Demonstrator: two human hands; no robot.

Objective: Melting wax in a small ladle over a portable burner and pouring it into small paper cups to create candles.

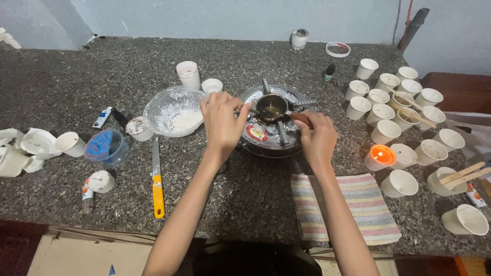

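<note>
we have both hands at the small stove [271, 134] in the middle of the stone counter [61, 87]. our left hand [222, 122] is curled, fingers pinching the handle of the little metal pot [271, 107] sitting on the burner. our right hand [318, 137] is half closed, fingertips touching the stove's right rim. a striped cloth [348, 204] lies at the counter's near edge.

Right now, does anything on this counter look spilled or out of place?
Yes. White powder is scattered on the counter around the clear bowl, and crumpled white cups lie heaped at the left edge. One cup glows orange among plain ones.
</note>
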